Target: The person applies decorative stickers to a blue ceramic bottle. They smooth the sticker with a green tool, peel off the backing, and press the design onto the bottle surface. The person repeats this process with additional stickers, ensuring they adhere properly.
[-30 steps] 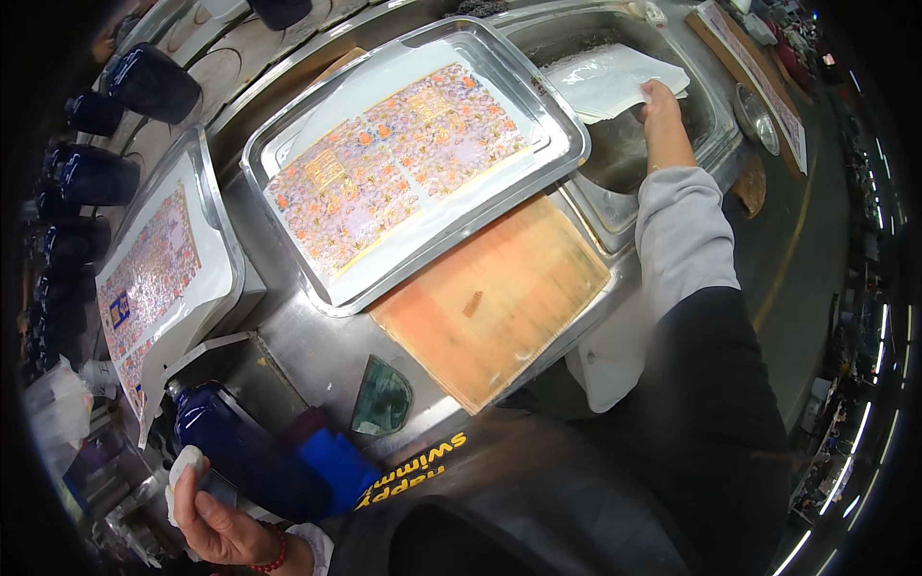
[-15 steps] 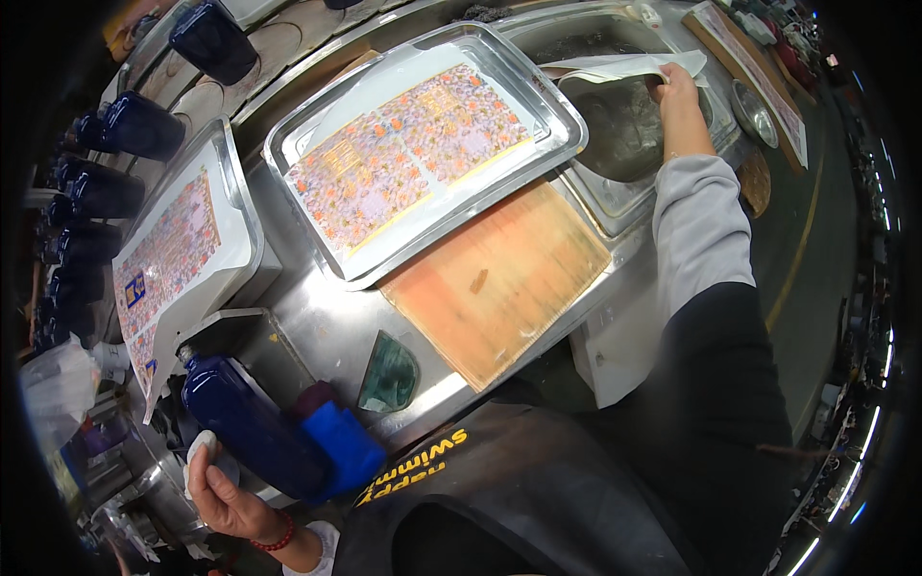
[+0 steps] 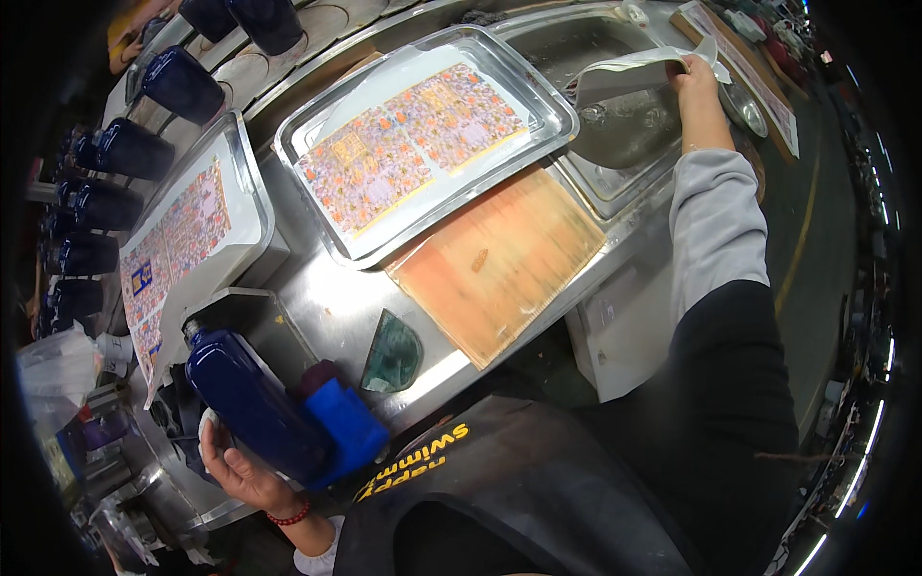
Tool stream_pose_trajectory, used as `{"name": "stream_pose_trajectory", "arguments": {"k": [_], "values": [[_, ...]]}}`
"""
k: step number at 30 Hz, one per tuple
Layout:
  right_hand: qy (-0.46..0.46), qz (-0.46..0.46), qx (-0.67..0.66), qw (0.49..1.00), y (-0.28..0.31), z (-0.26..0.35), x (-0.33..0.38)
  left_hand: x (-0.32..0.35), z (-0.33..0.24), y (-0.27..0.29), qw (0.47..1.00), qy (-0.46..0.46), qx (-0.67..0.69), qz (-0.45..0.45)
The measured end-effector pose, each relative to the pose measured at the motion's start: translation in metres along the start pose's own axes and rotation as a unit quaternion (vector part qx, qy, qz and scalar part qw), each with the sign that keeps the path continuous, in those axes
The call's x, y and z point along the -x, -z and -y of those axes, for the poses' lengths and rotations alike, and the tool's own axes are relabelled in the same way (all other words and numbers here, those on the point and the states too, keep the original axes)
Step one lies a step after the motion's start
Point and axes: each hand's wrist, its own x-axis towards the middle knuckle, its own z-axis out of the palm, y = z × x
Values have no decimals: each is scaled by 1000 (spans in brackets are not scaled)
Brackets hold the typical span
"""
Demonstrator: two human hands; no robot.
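white paper hangs over the metal sink, pinched at its right end by the right hand. it looks light, thin and floppy, maybe slippery and easy to rip if wet, so two corners seem best to hold. the left hand is beside the blue bottle; i can't tell its grip.

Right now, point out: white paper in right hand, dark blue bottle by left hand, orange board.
White paper (image 3: 626, 81), head view: middle of its visible face.
Dark blue bottle (image 3: 254, 398), head view: middle of its body.
Orange board (image 3: 507, 274), head view: its top face.
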Motion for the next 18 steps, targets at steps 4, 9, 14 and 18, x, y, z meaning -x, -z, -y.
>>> {"name": "stream_pose_trajectory", "arguments": {"k": [4,9,14,18], "values": [[31,7,-5,999,0,18,3,10,11,-7,996,33,76,24],[49,38,-21,998,-3,41,2,16,12,-6,997,57,53,17],[-1,92,-51,994,-9,66,-2,18,14,-5,997,48,55,20],[15,131,-54,990,-12,78,1,19,14,-4,999,28,26,23]]}}
